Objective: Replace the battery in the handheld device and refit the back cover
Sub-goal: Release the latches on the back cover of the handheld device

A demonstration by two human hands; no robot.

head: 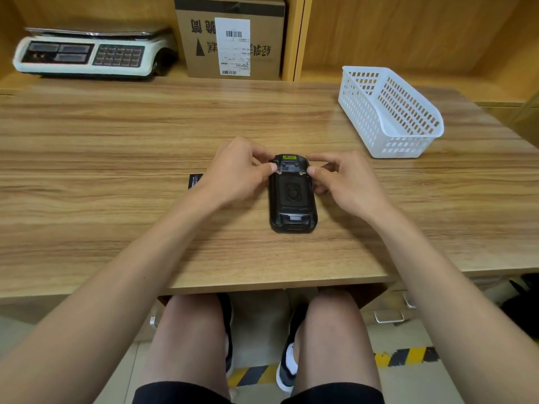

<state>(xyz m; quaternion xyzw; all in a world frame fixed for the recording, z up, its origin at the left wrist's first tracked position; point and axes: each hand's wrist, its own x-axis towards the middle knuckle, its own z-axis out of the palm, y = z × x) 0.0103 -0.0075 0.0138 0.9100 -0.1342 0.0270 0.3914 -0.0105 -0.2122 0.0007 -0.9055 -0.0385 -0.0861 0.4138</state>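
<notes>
A black handheld device (292,196) lies face down on the wooden table (116,141), its back cover in place and a yellow label at its far end. My left hand (236,173) pinches the device's upper left corner, thumb tip on a small round latch. My right hand (344,182) pinches the upper right corner the same way, thumb at the other latch. A flat black battery (196,181) lies on the table to the left, mostly hidden under my left wrist.
A white plastic basket (390,112) stands at the back right of the table. A weighing scale (87,53) and a cardboard box (230,39) sit on the shelf behind. The table's front edge runs just above my knees.
</notes>
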